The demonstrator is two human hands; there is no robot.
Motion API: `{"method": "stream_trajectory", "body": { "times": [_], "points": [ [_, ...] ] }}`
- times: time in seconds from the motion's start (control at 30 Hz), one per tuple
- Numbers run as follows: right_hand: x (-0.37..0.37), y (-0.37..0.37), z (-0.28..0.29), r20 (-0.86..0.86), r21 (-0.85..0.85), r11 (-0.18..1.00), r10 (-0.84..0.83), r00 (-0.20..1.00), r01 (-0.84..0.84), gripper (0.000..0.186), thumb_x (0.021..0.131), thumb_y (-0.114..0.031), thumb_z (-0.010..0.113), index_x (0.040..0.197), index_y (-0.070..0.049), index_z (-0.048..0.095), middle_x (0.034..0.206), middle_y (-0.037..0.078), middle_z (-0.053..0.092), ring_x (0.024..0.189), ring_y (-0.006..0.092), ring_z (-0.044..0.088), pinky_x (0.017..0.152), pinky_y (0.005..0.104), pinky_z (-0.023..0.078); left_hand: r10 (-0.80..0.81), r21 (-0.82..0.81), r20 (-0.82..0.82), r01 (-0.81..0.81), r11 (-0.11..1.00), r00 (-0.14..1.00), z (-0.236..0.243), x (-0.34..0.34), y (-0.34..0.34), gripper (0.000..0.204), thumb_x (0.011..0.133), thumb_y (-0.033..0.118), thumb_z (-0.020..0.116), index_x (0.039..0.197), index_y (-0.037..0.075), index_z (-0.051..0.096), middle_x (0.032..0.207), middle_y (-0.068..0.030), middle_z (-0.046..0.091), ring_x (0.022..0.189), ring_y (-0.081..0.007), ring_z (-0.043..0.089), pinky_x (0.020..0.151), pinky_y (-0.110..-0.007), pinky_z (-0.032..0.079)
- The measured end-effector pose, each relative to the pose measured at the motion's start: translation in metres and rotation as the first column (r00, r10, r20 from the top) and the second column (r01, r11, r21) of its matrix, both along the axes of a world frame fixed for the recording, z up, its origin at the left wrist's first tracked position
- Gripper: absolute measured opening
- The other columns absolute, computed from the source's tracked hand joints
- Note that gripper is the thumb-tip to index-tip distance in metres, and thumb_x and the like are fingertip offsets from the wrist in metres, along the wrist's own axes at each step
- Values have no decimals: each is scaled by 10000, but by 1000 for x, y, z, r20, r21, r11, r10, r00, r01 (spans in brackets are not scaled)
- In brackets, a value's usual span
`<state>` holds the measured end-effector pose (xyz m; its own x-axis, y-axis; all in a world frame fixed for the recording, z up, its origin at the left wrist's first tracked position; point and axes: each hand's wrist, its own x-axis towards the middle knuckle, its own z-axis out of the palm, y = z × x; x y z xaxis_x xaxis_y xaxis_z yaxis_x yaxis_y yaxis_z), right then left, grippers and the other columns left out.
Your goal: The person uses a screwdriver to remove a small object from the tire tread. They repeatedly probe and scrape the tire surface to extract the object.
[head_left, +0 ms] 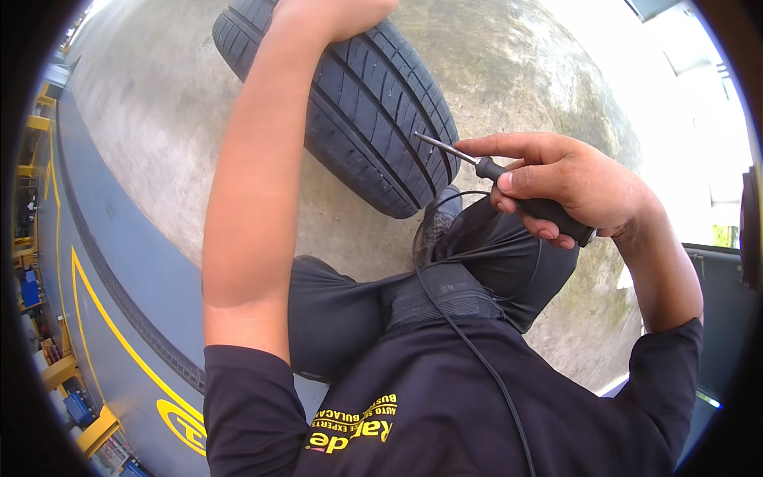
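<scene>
A black car tire [373,103] stands on the concrete floor in front of my legs, its grooved tread facing me. Reaching across to its upper part, my left hand [338,17] rests against the tread; its fingers are cut off by the top of the picture or hidden. In my right hand [568,184] is a screwdriver [548,211] with a black handle and a thin metal shaft. My index finger stretches along the shaft, while the thumb and other fingers wrap the handle. The screwdriver's tip points left, in front of the right part of the tread in this view.
To the left runs a blue-grey surface [131,262] with yellow lines and a dark strip. Yellow brackets [60,370] and blue parts line the far left rim. A black cable [469,342] hangs down over my shirt. Concrete floor [509,63] surrounds the tire.
</scene>
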<state>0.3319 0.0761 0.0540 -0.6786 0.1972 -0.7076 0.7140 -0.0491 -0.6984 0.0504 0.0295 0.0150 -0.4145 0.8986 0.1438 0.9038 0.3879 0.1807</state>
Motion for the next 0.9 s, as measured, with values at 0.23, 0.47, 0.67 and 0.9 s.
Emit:
{"method": "stream_trajectory", "body": {
  "times": [0.23,0.47,0.67,0.9],
  "points": [
    [7,12,-13,-89,-147,979,-154,984,140,568,1005,-34,552,1554,57,434,909,96,638,521,95,573,383,221,439,-69,10,-8,69,998,998,-2,8,-1,384,906,312,519,1038,115,821,1247,-171,739,1322,-372,593,1209,-763,196],
    [36,14,-77,-471,-376,702,-706,528,604,553,1045,-41,504,1558,93,347,952,82,572,569,65,514,382,195,427,-81,-15,-12,81,997,997,-9,0,-5,358,920,296,520,1007,108,812,1170,-141,755,1289,-349,606,1200,-773,204],
    [63,58,-74,-553,-336,814,-578,600,474,561,1096,-219,472,1583,31,351,864,14,490,486,16,439,312,162,377,-3,-99,-167,-14,995,986,-23,10,-21,330,982,333,528,1138,252,807,1289,42,719,1329,-214,583,1205,-764,237],
    [35,-4,-99,-422,135,987,-26,906,91,330,1072,-188,626,1340,-11,553,837,114,640,698,154,653,648,295,521,-16,-25,-39,15,1000,999,5,-6,-23,336,908,310,542,951,98,799,1161,-116,751,1253,-341,629,1174,-759,261]
  ]
}}
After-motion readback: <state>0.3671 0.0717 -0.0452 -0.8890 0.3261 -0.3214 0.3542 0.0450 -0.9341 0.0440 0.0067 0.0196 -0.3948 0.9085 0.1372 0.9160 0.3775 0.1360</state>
